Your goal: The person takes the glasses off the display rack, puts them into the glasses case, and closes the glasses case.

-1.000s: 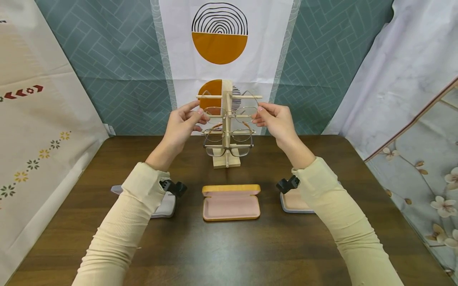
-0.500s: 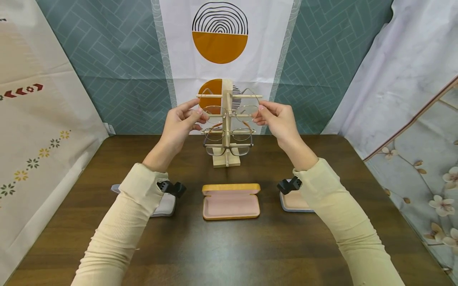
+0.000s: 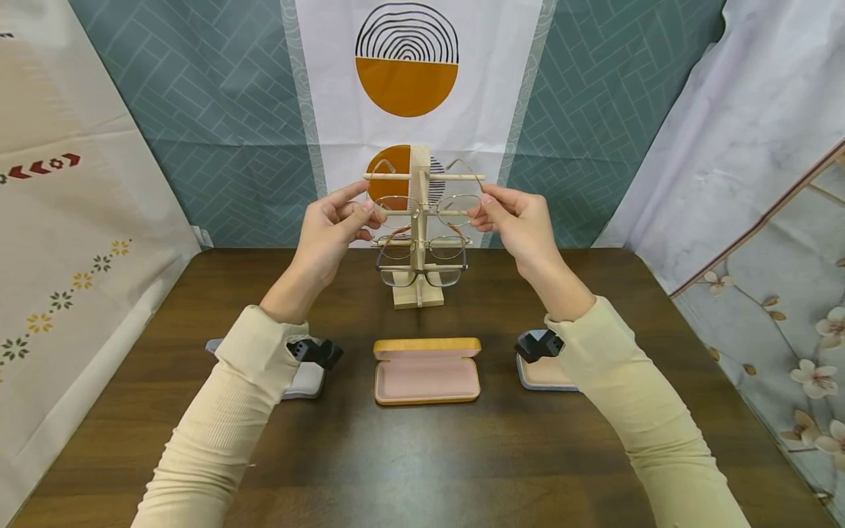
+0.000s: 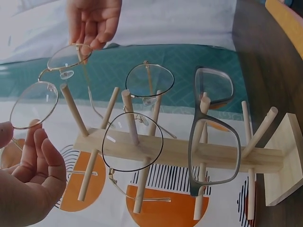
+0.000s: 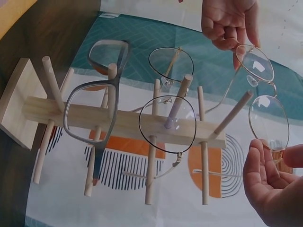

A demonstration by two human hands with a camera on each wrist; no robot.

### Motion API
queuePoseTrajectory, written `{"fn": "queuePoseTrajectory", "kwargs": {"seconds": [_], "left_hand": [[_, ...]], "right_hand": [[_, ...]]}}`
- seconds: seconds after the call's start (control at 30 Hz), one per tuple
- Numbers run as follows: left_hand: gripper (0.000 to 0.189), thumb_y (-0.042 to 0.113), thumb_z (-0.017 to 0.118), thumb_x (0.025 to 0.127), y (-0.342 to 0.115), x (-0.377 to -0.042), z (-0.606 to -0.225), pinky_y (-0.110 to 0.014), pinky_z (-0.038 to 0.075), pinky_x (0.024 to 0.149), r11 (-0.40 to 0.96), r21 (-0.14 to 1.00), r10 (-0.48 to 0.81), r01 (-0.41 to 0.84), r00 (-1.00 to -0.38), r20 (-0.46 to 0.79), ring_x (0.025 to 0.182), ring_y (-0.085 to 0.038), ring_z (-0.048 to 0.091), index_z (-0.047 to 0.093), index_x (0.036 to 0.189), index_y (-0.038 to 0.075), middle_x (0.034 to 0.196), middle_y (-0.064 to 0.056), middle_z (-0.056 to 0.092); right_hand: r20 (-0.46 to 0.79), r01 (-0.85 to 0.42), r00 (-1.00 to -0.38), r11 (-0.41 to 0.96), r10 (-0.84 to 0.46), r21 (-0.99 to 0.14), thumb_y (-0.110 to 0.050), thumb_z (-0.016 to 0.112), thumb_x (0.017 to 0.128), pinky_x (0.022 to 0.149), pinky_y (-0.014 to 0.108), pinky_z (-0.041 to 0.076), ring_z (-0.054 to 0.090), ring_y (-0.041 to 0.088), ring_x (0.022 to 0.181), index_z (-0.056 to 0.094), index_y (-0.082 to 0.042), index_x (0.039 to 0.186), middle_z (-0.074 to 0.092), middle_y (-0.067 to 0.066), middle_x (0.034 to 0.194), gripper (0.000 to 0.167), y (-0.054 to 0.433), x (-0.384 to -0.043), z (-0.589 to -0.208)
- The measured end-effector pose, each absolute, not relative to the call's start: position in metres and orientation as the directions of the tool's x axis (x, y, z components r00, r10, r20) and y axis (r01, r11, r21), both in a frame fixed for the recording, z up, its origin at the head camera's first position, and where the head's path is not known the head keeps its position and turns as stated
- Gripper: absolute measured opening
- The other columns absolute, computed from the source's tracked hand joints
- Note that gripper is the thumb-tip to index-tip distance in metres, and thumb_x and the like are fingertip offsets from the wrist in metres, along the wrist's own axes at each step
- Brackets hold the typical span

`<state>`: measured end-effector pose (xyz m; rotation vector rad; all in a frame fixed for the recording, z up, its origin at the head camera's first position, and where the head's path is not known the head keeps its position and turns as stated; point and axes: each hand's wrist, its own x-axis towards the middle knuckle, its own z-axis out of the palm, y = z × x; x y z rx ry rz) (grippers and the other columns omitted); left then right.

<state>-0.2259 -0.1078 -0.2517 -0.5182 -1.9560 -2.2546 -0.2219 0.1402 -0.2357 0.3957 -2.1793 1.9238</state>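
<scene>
Between both hands is a pair of thin gold-rimmed eyeglasses [image 3: 458,210], at the top of a wooden display stand [image 3: 420,158]. My left hand [image 3: 333,229] pinches its left end by the hinge, and my right hand [image 3: 523,226] pinches the right end. In the left wrist view, the held eyeglasses [image 4: 34,105] stand out in front of the top pegs, apart from the post. Lower on the stand hang round dark-rimmed eyeglasses [image 5: 167,97] and, beneath them, eyeglasses with a thicker grey frame [image 5: 116,81]. Neither lower pair is touched by a hand.
On the dark wooden table [image 3: 409,469], an open yellow case [image 3: 427,385] with pink lining lies in front of the stand. A pale grey case [image 3: 307,380] is partly behind the left sleeve, and a blue-edged case [image 3: 544,374] partly behind the right. Patterned cloths hang around.
My right hand has shifted slightly to the right, and the held eyeglasses have moved a little that way with it. My left hand has barely moved. Both hands keep their pinch.
</scene>
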Motion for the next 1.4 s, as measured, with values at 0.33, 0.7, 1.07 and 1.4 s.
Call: {"fn": "queuePoseTrajectory", "kwargs": {"seconds": [0.33,0.7,1.07,1.4], "left_hand": [[0.045,0.004,0.053,0.091,-0.107,-0.215,-0.248,-0.020,0.049,0.063,-0.161,0.933,0.131,0.323,-0.930,0.344,0.071,-0.012,0.059,0.040,0.133,-0.006,0.073,0.006,0.066],[0.042,0.000,0.052,0.090,-0.108,-0.205,-0.248,-0.021,0.049,0.062,-0.187,0.905,0.137,0.381,-0.903,0.408,0.068,-0.011,0.059,0.042,0.131,-0.007,0.074,0.006,0.066],[0.042,-0.001,0.053,0.090,-0.108,-0.194,-0.249,-0.020,0.047,0.060,-0.197,0.902,0.128,0.385,-0.902,0.413,0.066,-0.010,0.059,0.043,0.130,-0.006,0.073,0.004,0.066],[0.043,-0.004,0.052,0.089,-0.108,-0.187,-0.251,-0.021,0.048,0.060,-0.180,0.892,0.130,0.414,-0.889,0.439,0.071,-0.010,0.061,0.042,0.131,-0.008,0.072,0.006,0.066]], "right_hand": [[0.382,-0.388,-0.922,0.118,-0.066,-0.914,-0.005,0.049,0.093,0.071,0.024,0.052,0.062,0.010,0.071,0.049,0.008,0.125,0.064,-0.004,0.078,0.034,0.142,-0.212,-0.236],[0.436,-0.443,-0.896,0.108,-0.082,-0.890,-0.003,0.049,0.093,0.072,0.024,0.052,0.063,0.010,0.073,0.049,0.009,0.125,0.065,-0.005,0.079,0.034,0.142,-0.200,-0.235],[0.469,-0.476,-0.879,0.119,-0.084,-0.871,-0.002,0.049,0.093,0.070,0.024,0.052,0.062,0.010,0.071,0.049,0.010,0.124,0.065,-0.007,0.078,0.033,0.142,-0.189,-0.235],[0.477,-0.485,-0.874,0.122,-0.089,-0.866,-0.001,0.049,0.092,0.069,0.024,0.052,0.062,0.011,0.071,0.050,0.010,0.122,0.065,-0.006,0.078,0.032,0.143,-0.181,-0.237]]}}
